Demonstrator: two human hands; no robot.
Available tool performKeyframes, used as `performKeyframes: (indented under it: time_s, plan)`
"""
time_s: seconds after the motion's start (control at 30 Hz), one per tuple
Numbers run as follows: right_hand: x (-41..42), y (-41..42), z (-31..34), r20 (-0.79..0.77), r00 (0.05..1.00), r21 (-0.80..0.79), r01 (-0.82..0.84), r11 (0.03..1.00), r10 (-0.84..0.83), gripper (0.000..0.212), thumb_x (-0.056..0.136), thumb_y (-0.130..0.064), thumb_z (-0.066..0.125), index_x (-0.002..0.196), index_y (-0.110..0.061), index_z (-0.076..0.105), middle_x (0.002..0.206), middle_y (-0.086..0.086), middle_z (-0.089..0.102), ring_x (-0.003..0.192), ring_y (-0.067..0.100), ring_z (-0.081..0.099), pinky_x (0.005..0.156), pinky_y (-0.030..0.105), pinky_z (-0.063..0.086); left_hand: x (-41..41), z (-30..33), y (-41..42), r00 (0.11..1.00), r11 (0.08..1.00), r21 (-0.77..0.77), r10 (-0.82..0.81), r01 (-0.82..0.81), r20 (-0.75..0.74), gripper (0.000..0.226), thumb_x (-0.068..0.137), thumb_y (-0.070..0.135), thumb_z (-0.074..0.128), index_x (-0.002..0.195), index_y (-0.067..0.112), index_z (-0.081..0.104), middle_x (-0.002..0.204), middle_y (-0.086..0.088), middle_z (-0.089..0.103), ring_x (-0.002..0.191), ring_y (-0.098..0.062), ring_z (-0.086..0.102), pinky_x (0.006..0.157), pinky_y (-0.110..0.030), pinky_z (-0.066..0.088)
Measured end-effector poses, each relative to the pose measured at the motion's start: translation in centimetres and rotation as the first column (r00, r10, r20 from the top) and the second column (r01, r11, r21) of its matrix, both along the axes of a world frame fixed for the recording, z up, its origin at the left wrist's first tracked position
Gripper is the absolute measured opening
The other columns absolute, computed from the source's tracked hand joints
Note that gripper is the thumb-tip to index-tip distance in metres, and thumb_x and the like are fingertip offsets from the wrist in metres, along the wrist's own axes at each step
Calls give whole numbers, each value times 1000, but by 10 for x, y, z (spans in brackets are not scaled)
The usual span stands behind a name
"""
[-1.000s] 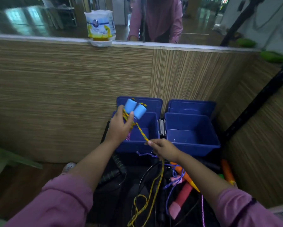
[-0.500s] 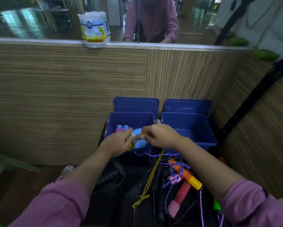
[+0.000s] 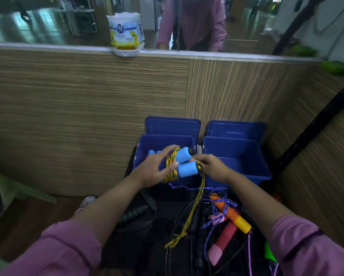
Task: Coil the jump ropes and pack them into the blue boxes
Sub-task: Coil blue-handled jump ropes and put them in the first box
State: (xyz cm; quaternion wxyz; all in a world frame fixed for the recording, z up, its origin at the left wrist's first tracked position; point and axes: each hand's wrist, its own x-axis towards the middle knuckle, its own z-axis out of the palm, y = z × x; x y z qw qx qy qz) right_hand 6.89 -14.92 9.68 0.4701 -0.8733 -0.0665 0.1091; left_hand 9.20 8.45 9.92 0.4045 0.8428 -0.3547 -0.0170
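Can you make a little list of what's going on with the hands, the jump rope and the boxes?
left hand: grips the two light blue handles held side by side
right hand: pinches the yellow rope beside the handles
rope: several turns wound round the handles, the rest hangs down to the pile
left blue box: open, light blue handles already inside
right blue box: open, nothing seen inside
pile below: orange handle, pink handle, purple cord, black ropes
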Motion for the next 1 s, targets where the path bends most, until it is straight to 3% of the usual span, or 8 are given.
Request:
performKeyframes:
  time_s: [0.17,0.33,0.47,0.6,0.7,0.77,0.9,1.0]
  plan:
    - [-20,30,-18,-219,976,229,35,973,16,34,102,-32,36,84,-13,58,57,-2,50,56,15,61,64,28,47,13,10,-8,949,929,-210,316,-306,15,47,93,46,45,136,27,44,92,11,64,78,11,60,70,-8,41]
    - [-29,50,-11,-326,945,284,90,955,7,33,103,-29,37,82,-13,56,58,-2,51,52,12,58,59,27,51,33,-2,-4,807,794,-190,591,-577,19,51,89,53,39,127,21,48,92,-9,68,86,-30,64,72,-35,45]
    - [-25,54,2,-231,972,171,11,985,29,25,100,-22,46,81,-12,59,44,-7,51,42,9,52,48,20,42,35,-14,-3,726,724,-90,688,-684,12,61,85,52,38,131,12,48,94,-24,67,90,-43,62,71,-40,45]
    - [-19,49,17,-241,969,35,-54,998,61,23,97,-25,50,85,-11,63,50,-2,49,43,15,59,45,17,41,33,-22,0,746,745,61,665,-665,11,48,96,40,47,135,14,44,102,-25,63,96,-43,60,74,-41,45]
    - [-13,42,26,-85,995,-204,-63,977,46,22,94,-32,54,81,-21,67,63,3,56,51,14,51,52,23,41,28,-29,2,788,751,258,611,-608,75,52,97,43,45,141,17,37,112,-22,61,103,-41,58,80,-42,45]
    - [-10,39,31,-19,996,-287,-93,953,91,21,93,-33,55,80,-23,68,67,-1,58,61,12,50,61,27,41,23,-34,4,846,781,341,525,-523,95,56,97,46,43,145,19,34,117,-19,60,107,-37,58,84,-42,47]
    - [-1,31,31,2,985,-342,-162,926,173,21,96,-31,52,81,-22,64,65,-7,55,62,9,48,62,25,40,9,-38,3,965,878,402,253,-259,71,57,95,49,45,146,24,36,130,-10,59,115,-30,58,91,-39,47]
    - [4,21,23,0,971,-372,-222,901,239,21,96,-32,53,88,-16,64,78,7,62,72,19,54,69,33,45,3,-39,4,998,892,447,57,-64,29,61,95,56,39,147,26,34,132,-4,59,119,-22,56,96,-34,45]
